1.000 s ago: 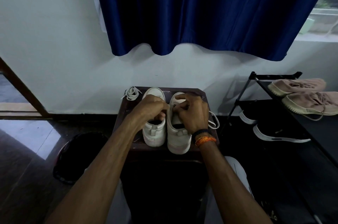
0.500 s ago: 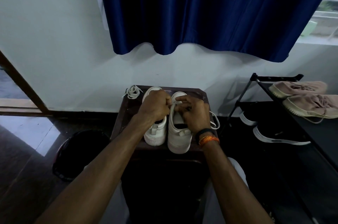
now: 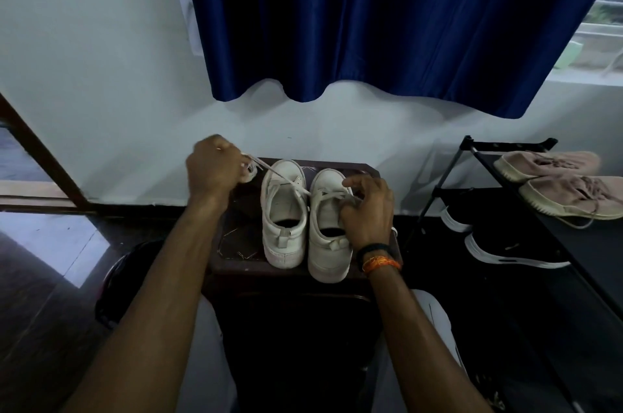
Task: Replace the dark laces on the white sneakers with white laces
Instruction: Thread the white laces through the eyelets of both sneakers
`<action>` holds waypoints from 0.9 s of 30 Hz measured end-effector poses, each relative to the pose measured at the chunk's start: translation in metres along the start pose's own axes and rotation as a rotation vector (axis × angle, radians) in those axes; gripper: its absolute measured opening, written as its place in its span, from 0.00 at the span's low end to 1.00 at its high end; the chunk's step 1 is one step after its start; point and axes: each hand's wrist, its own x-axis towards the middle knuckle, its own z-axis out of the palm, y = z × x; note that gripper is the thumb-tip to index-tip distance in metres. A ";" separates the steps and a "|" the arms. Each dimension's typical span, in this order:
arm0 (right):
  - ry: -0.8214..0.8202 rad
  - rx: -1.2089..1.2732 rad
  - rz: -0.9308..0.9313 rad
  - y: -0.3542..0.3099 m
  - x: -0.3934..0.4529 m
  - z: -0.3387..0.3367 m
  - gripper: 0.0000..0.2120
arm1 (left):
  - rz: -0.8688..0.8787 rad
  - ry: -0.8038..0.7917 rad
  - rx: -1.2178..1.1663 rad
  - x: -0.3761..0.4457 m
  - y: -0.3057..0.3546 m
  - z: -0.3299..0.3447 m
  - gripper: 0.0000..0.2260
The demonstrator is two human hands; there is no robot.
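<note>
Left hand (image 3: pixel 211 167) clenched round the end of a white lace (image 3: pixel 286 181), fist raised up and out to the left, lace running taut back to the right sneaker (image 3: pixel 328 224). Right hand (image 3: pixel 367 210) pinches lace at that sneaker's eyelets, fingers curled. Left sneaker (image 3: pixel 284 213) sits between the hands, both on the stool (image 3: pixel 236 244). No readable branding.

The left hand (image 3: pixel 212 165) pulls a white flat lace (image 3: pixel 286 180) taut from the right white canvas sneaker (image 3: pixel 328 227); the right hand (image 3: pixel 365 210) pinches its lacing.
</note>
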 end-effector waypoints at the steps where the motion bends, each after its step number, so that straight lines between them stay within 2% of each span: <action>1: 0.013 -0.002 0.010 -0.001 -0.001 0.000 0.15 | -0.052 0.051 -0.117 0.007 0.002 -0.009 0.09; 6: 0.060 -0.013 0.075 -0.003 -0.003 0.001 0.14 | -0.275 0.217 -0.762 0.034 -0.001 -0.073 0.12; 8: 0.070 -0.009 0.070 -0.003 -0.004 0.002 0.13 | -0.312 0.261 -0.912 0.038 -0.003 -0.089 0.11; 10: 0.082 0.001 0.058 -0.003 -0.005 0.003 0.13 | -0.259 0.194 -0.925 0.031 0.003 -0.082 0.10; 12: 0.079 0.005 0.065 -0.004 -0.004 0.003 0.12 | -0.197 0.007 -0.880 0.013 0.012 -0.057 0.09; 16: 0.058 0.009 0.052 -0.003 -0.006 0.003 0.13 | -0.080 -0.368 -0.511 -0.027 0.025 0.003 0.06; 19: 0.074 0.010 0.052 -0.001 -0.008 0.001 0.14 | 0.107 -0.546 -0.077 -0.046 0.011 0.039 0.06; 22: 0.084 0.020 0.064 0.000 -0.010 0.000 0.14 | 0.371 -0.602 0.449 -0.050 -0.009 0.062 0.07; 27: 0.102 0.025 0.078 -0.001 -0.015 -0.002 0.09 | 0.459 -0.635 0.680 -0.046 -0.017 0.064 0.11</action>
